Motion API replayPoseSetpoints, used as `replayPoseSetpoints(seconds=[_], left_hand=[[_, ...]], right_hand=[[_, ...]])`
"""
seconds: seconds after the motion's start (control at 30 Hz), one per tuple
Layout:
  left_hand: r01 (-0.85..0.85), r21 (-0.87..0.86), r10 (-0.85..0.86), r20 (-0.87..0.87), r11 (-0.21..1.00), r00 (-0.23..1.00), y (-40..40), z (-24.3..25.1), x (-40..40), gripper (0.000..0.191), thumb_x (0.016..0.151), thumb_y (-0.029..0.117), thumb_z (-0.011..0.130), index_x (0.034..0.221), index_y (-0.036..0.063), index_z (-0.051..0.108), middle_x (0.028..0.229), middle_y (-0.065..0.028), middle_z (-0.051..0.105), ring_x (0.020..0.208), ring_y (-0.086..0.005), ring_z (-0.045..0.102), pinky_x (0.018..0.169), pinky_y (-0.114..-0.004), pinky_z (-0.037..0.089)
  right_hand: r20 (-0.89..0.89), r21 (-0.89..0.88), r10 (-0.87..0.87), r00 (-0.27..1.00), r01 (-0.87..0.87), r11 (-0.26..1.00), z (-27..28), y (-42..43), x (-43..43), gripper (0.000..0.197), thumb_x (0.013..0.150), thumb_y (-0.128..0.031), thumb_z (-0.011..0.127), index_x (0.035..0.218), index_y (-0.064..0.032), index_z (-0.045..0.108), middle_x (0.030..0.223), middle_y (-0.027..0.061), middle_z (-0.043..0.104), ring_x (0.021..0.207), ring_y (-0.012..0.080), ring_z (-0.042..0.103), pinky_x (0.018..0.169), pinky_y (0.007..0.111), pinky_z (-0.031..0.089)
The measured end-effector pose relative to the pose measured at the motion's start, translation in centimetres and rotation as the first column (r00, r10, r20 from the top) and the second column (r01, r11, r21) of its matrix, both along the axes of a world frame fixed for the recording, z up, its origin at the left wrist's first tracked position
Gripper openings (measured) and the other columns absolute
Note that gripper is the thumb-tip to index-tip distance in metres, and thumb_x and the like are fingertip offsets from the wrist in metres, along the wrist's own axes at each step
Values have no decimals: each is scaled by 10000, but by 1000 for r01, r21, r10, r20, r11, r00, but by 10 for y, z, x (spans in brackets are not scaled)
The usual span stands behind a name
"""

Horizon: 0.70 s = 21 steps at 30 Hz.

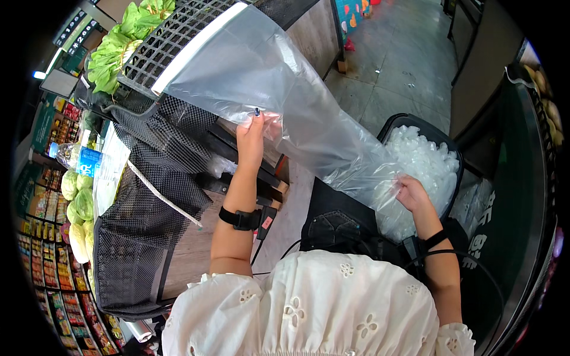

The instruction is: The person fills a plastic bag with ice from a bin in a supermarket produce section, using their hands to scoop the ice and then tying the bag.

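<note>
A wide sheet of clear plastic film [307,98] stretches from the upper left down to my right side. Along its far end runs a white strip or roll edge [200,46], lying against a black plastic crate [164,49]. My left hand [251,138] grips the film's near edge, thumb on top and fingers showing through from underneath. Beside my right hip, my right hand [412,193] pinches the film's gathered lower end. Behind that hand a black bin [394,122] is heaped with crumpled clear plastic [423,164]. Wrist straps with cables are on both forearms.
Leafy greens [111,58] lie at the crate. Black mesh cloth [147,178] with a white cord [164,193] drapes over the left counter. A water bottle [80,158] and cabbages [82,200] sit farther left. A dark green stand [503,187] rises at the right.
</note>
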<state>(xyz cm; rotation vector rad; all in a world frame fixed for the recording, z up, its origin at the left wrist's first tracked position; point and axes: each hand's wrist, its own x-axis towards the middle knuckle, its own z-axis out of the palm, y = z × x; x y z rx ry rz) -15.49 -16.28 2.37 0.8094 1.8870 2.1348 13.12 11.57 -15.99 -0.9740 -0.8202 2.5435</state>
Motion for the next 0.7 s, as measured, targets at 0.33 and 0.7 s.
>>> replayPoseSetpoints(seconds=[0.33, 0.7], left_hand=[[-62, 93, 48, 150, 994, 988, -6, 20, -4, 296, 971, 283, 513, 779, 68, 579, 693, 28, 542, 592, -71, 468, 545, -215, 353], [-249, 378, 199, 167, 892, 966, -40, 49, -42, 325, 990, 253, 472, 701, 105, 476, 563, 13, 447, 449, -98, 368, 449, -245, 323]], right_hand=[[278, -7, -229, 933, 240, 971, -35, 12, -40, 251, 992, -188, 377, 1093, -25, 539, 1018, 110, 610, 923, 241, 591, 831, 399, 496], [44, 189, -660, 750, 642, 743, -114, 150, 89, 259, 975, -213, 395, 1129, -96, 568, 998, 75, 596, 877, 197, 573, 785, 343, 470]])
